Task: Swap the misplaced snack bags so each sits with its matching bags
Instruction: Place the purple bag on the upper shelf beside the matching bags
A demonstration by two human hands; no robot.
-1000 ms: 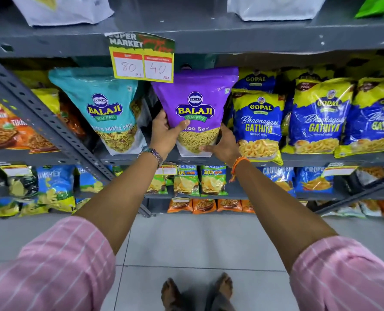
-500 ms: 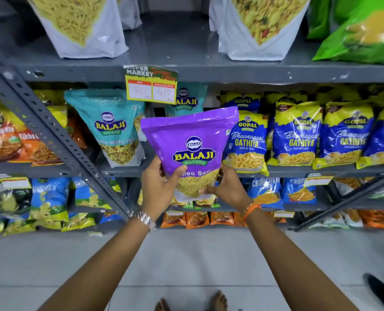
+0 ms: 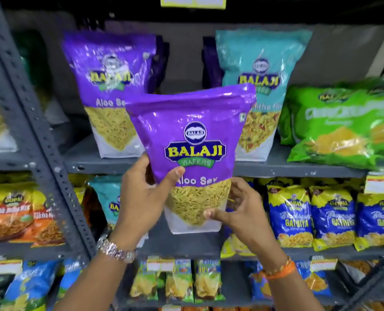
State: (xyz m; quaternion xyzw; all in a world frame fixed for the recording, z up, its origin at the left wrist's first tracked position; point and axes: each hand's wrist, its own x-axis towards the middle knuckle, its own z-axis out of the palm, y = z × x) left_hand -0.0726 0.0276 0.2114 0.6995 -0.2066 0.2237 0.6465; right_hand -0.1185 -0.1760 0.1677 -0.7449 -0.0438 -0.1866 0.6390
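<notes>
Purple held bag [image 3: 192,140]: a glossy "Balaji Wafers – Aloo Sev" pouch is held in the centre of the frame, in front of the shelving and clear of every shelf.
Left hand [image 3: 141,198]: seen at lower centre-left; the bag's lower left edge is gripped.
Left fingers [image 3: 175,175]: the thumb is laid across the front beside the "Aloo Sev" print, the rest are curled behind the pouch; a closed pinch on the bag is formed.
Right hand [image 3: 246,209]: seen at lower centre-right; the bag's lower right corner is cupped.
Right fingers [image 3: 213,213]: the thumb is pressed on the clear window near the base, the others are loosely bent beside and behind the edge, slightly apart.
Bag direction: the long axis is kept vertical, sealed top upward with a slight lean to the right, printed face turned to the camera, white base downward.
Upper shelf [image 3: 298,167]: a matching purple bag on the shelf [image 3: 110,86] is stood upright at upper left, with more purple packs behind it; a teal bag [image 3: 261,70] is stood upright at upper right, partly covered by the held pouch.
Green bags [image 3: 343,122]: laid tilted at the right edge, blurred.
Blue-and-yellow packs [image 3: 330,212]: lined up on the shelf below, right of the hands.
Wrists: a metal watch [image 3: 117,249] is worn on the left, an orange band [image 3: 280,269] on the right.
</notes>
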